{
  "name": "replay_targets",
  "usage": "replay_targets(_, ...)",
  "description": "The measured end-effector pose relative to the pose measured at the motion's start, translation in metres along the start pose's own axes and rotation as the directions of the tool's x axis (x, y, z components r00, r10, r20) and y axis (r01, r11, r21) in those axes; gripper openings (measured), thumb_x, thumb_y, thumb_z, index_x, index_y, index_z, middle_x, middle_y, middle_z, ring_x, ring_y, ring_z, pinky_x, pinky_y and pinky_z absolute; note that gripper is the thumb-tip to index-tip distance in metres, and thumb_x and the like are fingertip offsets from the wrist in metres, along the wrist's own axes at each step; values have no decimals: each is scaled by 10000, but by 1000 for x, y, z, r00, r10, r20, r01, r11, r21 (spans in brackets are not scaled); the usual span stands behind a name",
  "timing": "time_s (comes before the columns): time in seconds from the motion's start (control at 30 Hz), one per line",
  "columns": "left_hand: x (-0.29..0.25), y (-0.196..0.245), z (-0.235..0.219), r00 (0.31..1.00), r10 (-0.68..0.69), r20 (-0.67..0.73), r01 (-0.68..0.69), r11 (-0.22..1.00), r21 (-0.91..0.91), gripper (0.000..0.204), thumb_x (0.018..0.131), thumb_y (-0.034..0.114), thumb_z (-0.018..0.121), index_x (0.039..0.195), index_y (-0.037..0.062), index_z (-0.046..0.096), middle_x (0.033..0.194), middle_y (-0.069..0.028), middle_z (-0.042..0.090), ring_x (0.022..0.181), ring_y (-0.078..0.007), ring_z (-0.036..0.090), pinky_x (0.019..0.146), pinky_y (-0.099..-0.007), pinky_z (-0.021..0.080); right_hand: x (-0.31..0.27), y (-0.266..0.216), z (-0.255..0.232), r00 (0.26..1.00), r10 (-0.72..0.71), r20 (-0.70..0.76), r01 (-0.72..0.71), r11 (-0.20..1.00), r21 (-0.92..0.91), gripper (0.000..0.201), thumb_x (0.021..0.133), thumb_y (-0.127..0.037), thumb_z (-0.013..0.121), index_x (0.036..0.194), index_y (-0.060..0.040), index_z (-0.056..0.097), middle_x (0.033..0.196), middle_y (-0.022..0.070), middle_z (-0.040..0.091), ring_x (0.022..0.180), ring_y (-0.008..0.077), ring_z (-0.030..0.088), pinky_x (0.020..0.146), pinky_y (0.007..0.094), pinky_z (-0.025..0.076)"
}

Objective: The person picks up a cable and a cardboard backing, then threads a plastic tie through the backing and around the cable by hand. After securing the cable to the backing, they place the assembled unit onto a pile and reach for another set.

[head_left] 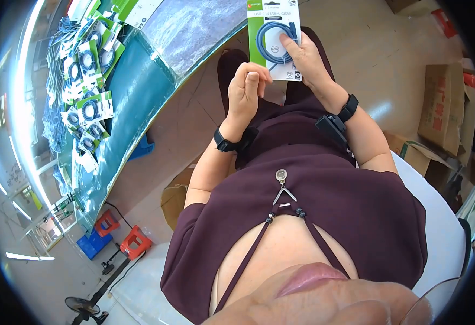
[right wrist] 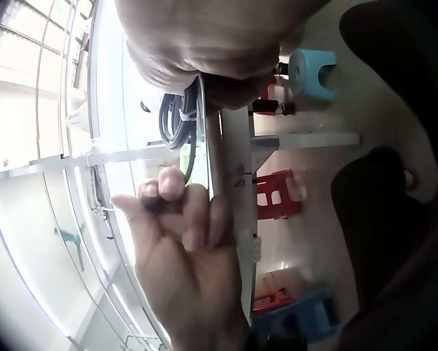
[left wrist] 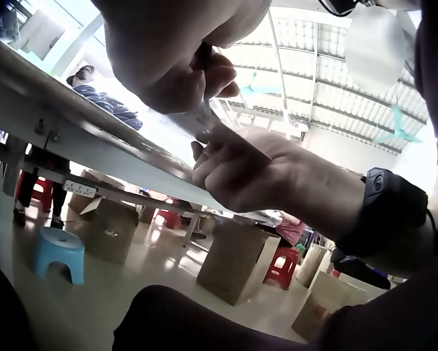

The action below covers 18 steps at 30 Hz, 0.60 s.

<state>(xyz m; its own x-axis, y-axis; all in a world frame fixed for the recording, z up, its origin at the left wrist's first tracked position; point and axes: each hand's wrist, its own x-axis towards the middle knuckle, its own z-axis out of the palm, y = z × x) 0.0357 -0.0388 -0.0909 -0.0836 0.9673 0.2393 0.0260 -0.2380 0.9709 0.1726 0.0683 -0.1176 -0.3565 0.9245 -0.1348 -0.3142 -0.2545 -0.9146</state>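
In the head view my right hand (head_left: pixel 309 60) grips the green and white cable card (head_left: pixel 279 16), thumb over the coiled blue cable (head_left: pixel 263 42). Beside the card's lower left edge, the curled fingers of my left hand (head_left: pixel 244 95) pinch the loose cable end, whose tip they hide. The right wrist view has the card edge-on under my right hand (right wrist: pixel 204 36), with the coil (right wrist: pixel 174 124) on one face and my left hand (right wrist: pixel 186 256) bent below it. In the left wrist view my left hand (left wrist: pixel 179 51) is close above my right hand (left wrist: pixel 255 172).
Many carded cables (head_left: pixel 90 108) and loose blue cables (head_left: pixel 56 122) lie on the green tabletop (head_left: pixel 142 67) to my left. Cardboard boxes (head_left: pixel 440 108) stand on the right. Red stools (head_left: pixel 135 242) and a blue stool (left wrist: pixel 59 252) are on the floor.
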Motion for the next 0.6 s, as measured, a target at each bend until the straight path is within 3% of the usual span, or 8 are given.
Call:
replay_targets(0.03, -2, -2, 0, 997, -78, 29, 78, 997, -22, 329, 1018, 327, 358, 888, 46, 469, 871, -82, 579, 554, -61, 431, 509, -186, 344, 0, 3, -1, 1000, -10, 1, 10, 1000, -21, 284, 950, -210, 552, 1136, 5, 539, 997, 44, 626, 856, 88, 602, 747, 236, 500)
replay_targets(0.2, -11, -14, 0, 994, -100, 43, 102, 993, -55, 334, 1015, 314, 378, 838, 43, 462, 781, -41, 559, 512, -58, 412, 493, -186, 346, 12, 11, -12, 997, -70, 15, 69, 997, 25, 309, 946, -217, 558, 1152, 11, 518, 993, 44, 622, 849, 81, 598, 745, 232, 500)
replay_targets(0.37, -5, 4, 1, 986, -165, 16, 164, 958, -236, 160, 992, 165, 445, 958, 22, 509, 879, -62, 562, 597, -77, 486, 542, -191, 398, 14, -1, -24, 994, -83, 70, 90, 991, -104, 304, 938, -182, 557, 1141, 40, 516, 993, 70, 627, 869, 105, 597, 761, 251, 498)
replay_targets(0.47, 7, 23, 4, 967, -247, -64, 218, 930, -296, 130, 965, 70, 474, 1065, 8, 529, 948, -79, 563, 659, -94, 535, 575, -197, 434, 4, -12, -23, 991, 44, 126, -23, 986, -162, 343, 944, -224, 561, 1174, 23, 502, 1029, 53, 616, 891, 89, 590, 791, 242, 492)
replay_targets(0.53, 19, 17, -10, 996, -87, 5, 85, 987, 135, 244, 924, -11, 482, 1165, 2, 516, 1058, -106, 553, 761, -119, 577, 616, -209, 465, 2, -13, -23, 990, 35, 140, -11, 986, -164, 351, 943, -228, 563, 1181, 22, 500, 1034, 52, 615, 898, 90, 588, 794, 242, 490)
replay_targets(0.57, 23, 15, -16, 998, -23, 66, -1, 939, 343, 317, 904, -51, 485, 1216, -1, 509, 1113, -120, 547, 812, -132, 598, 637, -215, 480, 1, -14, -22, 989, 22, 147, 3, 987, -163, 359, 942, -232, 565, 1189, 20, 497, 1039, 51, 615, 905, 90, 586, 797, 242, 488)
replay_targets(0.6, 26, 14, -22, 998, -24, 65, 0, 938, 346, 317, 904, -51, 485, 1216, -1, 509, 1113, -120, 547, 812, -132, 598, 637, -215, 480, 1, -15, -23, 988, 6, 153, 19, 987, -162, 367, 942, -236, 567, 1196, 18, 495, 1044, 51, 614, 912, 90, 584, 800, 242, 486)
